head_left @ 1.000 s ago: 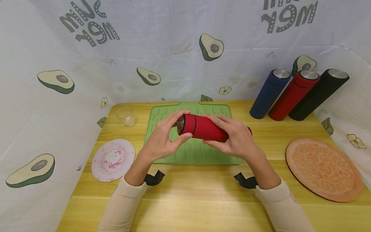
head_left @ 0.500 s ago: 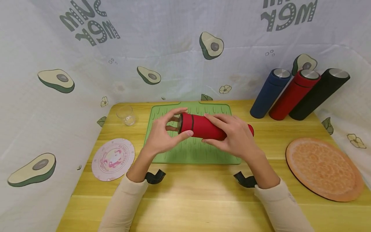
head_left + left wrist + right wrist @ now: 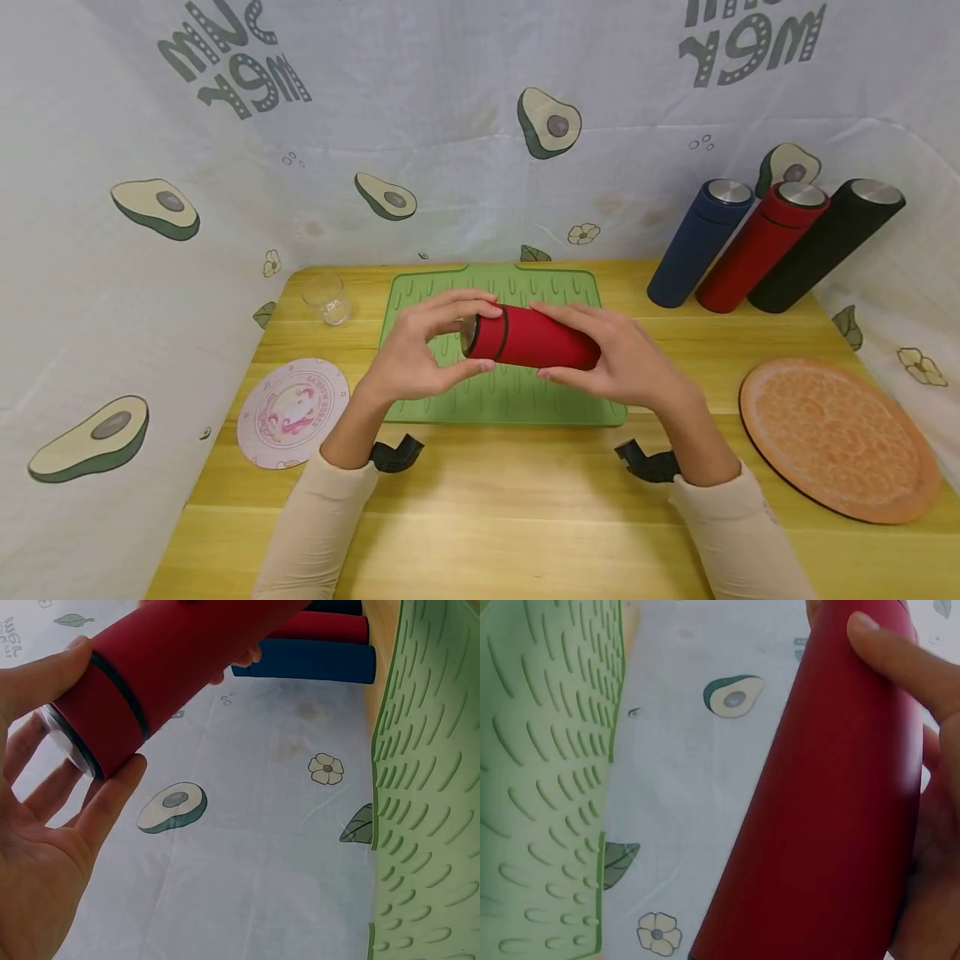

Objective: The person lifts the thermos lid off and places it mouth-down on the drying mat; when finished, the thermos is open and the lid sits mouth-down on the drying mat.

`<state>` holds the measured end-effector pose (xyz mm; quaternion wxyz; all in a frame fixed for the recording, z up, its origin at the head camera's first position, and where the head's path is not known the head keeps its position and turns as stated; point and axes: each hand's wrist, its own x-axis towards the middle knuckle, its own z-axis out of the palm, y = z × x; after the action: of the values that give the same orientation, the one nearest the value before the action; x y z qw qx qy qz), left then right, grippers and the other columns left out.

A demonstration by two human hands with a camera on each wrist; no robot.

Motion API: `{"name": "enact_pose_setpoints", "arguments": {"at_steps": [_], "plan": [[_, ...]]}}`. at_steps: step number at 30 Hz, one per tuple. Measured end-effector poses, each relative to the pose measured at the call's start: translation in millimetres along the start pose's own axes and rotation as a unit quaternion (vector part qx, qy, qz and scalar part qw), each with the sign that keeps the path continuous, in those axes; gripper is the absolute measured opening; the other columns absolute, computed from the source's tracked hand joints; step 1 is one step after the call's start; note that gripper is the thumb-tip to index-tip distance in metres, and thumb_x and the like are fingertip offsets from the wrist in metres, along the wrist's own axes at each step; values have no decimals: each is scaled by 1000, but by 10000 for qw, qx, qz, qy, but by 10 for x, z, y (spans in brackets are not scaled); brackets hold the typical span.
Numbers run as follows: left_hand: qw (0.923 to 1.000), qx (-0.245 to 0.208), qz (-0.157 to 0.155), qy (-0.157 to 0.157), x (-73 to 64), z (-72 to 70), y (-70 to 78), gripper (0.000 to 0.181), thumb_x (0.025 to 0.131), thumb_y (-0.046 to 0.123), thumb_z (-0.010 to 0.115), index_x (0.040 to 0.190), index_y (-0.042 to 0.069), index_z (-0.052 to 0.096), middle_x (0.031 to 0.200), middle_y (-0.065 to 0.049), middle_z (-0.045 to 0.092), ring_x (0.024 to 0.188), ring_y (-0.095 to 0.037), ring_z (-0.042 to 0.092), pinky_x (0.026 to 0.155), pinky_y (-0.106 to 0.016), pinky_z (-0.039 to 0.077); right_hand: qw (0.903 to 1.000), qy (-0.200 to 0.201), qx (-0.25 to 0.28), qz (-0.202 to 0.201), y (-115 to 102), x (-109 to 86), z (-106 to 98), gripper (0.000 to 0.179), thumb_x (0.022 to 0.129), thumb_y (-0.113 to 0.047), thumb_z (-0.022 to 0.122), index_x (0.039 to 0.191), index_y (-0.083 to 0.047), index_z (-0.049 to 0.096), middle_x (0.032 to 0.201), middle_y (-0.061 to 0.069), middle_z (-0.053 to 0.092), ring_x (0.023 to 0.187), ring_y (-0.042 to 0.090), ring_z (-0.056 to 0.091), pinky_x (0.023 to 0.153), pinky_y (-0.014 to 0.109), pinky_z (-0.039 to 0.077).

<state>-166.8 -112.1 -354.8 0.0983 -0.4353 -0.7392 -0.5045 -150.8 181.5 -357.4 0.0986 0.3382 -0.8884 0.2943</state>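
Above the green mat [image 3: 487, 404], a red bottle [image 3: 536, 336] is held clear of the surface, its long axis lying close to level across the head view. Its silver-coloured end faces the person's left, and a dark ring circles the body near that end.

Left grip [image 3: 408, 354]: pinching the ringed end of the bottle, thumb on one side and fingers on the opposite side. The left wrist view shows the thumb and a fingertip against the red surface near the dark ring, other fingers behind the silver end.

Right grip [image 3: 630, 358]: curled round the other end of the bottle, thumb on the near side, fingers over the far side. That end is largely covered by the hand.

On the desk [image 3: 487, 517], at the back right, a blue bottle [image 3: 693, 250], a second red bottle [image 3: 753, 254] and a black bottle [image 3: 817, 254] stand in a row, silver-coloured tops up. Nearer on that side lies an orange disc [image 3: 840, 437]. Left of the mat, a clear glass [image 3: 327, 302] stands behind a pink disc [image 3: 294, 412]. Avocado-printed white sheeting [image 3: 450, 108] backs the desk.
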Motion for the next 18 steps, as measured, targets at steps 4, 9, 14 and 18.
{"name": "enact_pose_setpoints", "arguments": {"at_steps": [4,9,14,18], "plan": [[9996,-59,-221,146,-4,-2,4,52,79,10,90,128,10,70,137,-10,66,127,-20,63,91,-32,62,9996,201,-120,-184,14,24,34,76,80,-37,89,148,-23,58,129,9,68,95,21,69,71,34,61],[9966,-220,-713,344,5,-1,5,52,81,13,88,130,12,70,133,-6,69,115,-19,68,88,-32,63,9952,685,-516,-471,28,57,88,78,75,-36,93,146,-21,61,129,12,69,98,28,71,70,39,63],[9832,-219,-1638,775,19,12,0,48,84,22,86,130,16,70,119,-2,73,89,-19,73,79,-32,65,9842,1164,-1037,-844,15,91,131,79,72,-31,95,143,-21,63,127,14,69,108,33,68,82,49,61],[9711,-4,-2174,984,18,18,5,43,85,32,84,125,21,73,111,-3,76,81,-20,74,70,-34,65,9809,1232,-1173,-940,8,92,158,78,72,-31,95,143,-22,64,127,14,68,111,32,66,88,52,59]]}}
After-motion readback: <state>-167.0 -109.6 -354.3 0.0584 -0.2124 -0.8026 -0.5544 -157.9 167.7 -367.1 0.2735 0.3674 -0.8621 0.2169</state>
